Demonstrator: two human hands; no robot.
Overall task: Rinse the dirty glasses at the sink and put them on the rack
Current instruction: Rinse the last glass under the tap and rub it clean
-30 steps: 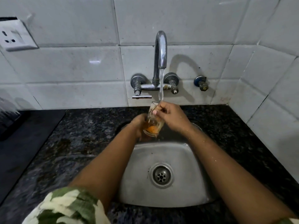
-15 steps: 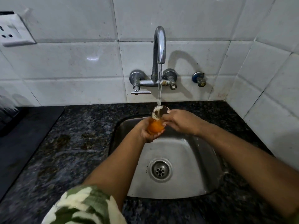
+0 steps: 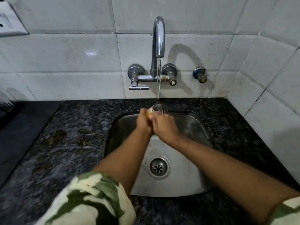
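Tipping further over since half a second ago, the glass (image 3: 159, 108) now lies almost on its side under the tap (image 3: 158, 38), its open mouth turned away from the person toward the tiled wall (image 3: 65, 62), where earlier it stood more upright with its mouth up toward the stream. The orange colour that showed plainly in its base then is now only a pale yellowish patch at the fingertips of the left hand (image 3: 143, 121). That suggests the dirty liquid is being poured or flushed out, so the rinse of this glass looks well along though not clearly finished; no rack can be made out with certainty.

Both hands are clamped on the glass. The left hand wraps its base from the left, and the right hand (image 3: 164, 126) presses against its side from the right, the two hands touching each other. The glass juts out just beyond the fingertips of both, on the far side from the wrists, over the back of the sink (image 3: 186, 184). The water stream (image 3: 158, 82) lands on its upper wall near the rim.
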